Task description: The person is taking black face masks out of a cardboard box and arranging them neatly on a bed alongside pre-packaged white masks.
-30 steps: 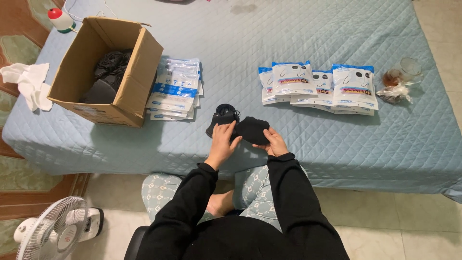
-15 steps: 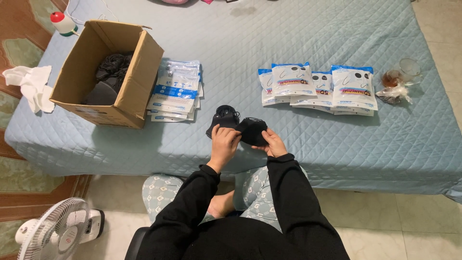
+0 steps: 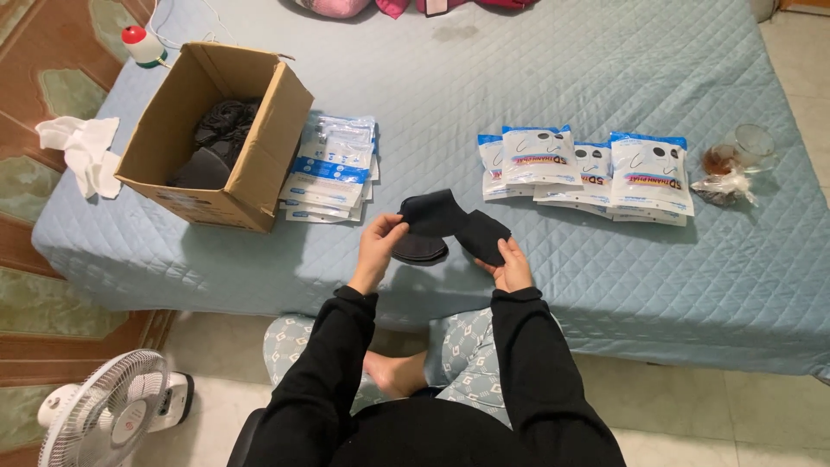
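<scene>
My left hand (image 3: 379, 246) and my right hand (image 3: 512, 265) both hold black fabric face masks (image 3: 443, 223) just above the near part of the blue quilted bed (image 3: 553, 78). The left hand pinches one flat black mask at its left end, with more black masks under it. The right hand grips the right end of the bundle from below. A stack of flat empty white-and-blue pouches (image 3: 333, 169) lies left of the hands. Several filled white-and-blue pouches (image 3: 588, 169) lie in a row to the right.
An open cardboard box (image 3: 251, 164) holding black masks stands at the left of the bed. White cloths (image 3: 82, 151) lie at the bed's left edge. A glass cup and crumpled plastic (image 3: 735, 160) sit far right. A white floor fan (image 3: 112, 411) stands lower left.
My hands have drawn the black masks a little apart and spread them, the top mask now lying flatter between them.
</scene>
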